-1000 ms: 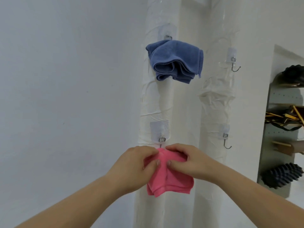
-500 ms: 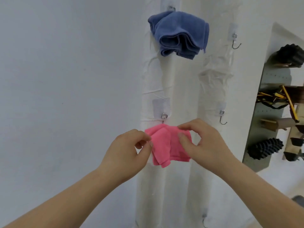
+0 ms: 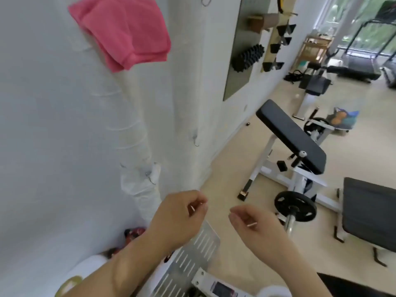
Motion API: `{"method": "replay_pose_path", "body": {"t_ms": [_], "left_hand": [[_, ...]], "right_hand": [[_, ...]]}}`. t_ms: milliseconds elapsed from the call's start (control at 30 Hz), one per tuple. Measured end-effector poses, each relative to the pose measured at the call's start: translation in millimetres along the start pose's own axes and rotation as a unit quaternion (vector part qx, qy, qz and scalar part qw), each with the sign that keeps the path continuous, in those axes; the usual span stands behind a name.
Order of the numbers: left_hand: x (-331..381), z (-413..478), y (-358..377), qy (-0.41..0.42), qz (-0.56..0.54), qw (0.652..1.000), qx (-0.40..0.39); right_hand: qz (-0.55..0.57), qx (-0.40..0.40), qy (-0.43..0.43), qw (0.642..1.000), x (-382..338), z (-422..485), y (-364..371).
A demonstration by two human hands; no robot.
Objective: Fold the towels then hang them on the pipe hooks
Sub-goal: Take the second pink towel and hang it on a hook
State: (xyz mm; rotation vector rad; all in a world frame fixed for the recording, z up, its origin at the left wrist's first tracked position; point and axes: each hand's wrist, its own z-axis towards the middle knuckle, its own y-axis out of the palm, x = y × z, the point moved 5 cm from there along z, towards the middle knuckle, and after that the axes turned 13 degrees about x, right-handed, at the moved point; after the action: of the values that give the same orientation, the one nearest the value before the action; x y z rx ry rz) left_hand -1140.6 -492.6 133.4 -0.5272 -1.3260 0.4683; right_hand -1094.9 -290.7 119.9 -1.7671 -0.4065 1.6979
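Pink towel (image 3: 126, 33): soft, light, probably hooked on pipe (image 3: 132, 129); pinch its folded edge. Left hand (image 3: 177, 215), right hand (image 3: 252, 224) empty, apart.

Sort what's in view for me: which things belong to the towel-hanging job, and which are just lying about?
Belongs to the job:
- pink towel, hanging up on the wrapped pipe
- free hook
- left hand and right hand, both holding nothing

Just lying about:
- weight bench
- weight plate
- spiky roller
- treadmill
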Motion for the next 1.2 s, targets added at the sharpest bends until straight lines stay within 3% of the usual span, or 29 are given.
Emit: {"method": "replay_pose_path", "body": {"t_ms": [167, 333, 667, 767, 900, 1200], "left_hand": [[0, -79, 123, -0.028, -0.005, 0.983, -0.180], [23, -163, 209, -0.038, -0.012, 0.948, -0.317], [65, -288, 335, -0.076, 0.038, 0.868, -0.489], [71, -320, 366, -0.068, 0.056, 0.848, -0.523], [69, -353, 405, -0.091, 0.060, 0.833, -0.543], [55, -378, 439, -0.295, 0.020, 0.851, -0.434]], "right_hand": [[-0.041, 0.016, 0.160, 0.986, 109, -94, -32], [-0.040, 0.088, 0.245, 0.965, 183, -164, -68], [-0.123, 0.140, 0.396, 0.899, 333, -304, -145], [-0.142, 0.139, 0.455, 0.868, 371, -350, -157], [-0.085, 0.134, 0.512, 0.844, 406, -388, -158], [0.000, 0.096, 0.519, 0.849, 428, -401, -154]]}}
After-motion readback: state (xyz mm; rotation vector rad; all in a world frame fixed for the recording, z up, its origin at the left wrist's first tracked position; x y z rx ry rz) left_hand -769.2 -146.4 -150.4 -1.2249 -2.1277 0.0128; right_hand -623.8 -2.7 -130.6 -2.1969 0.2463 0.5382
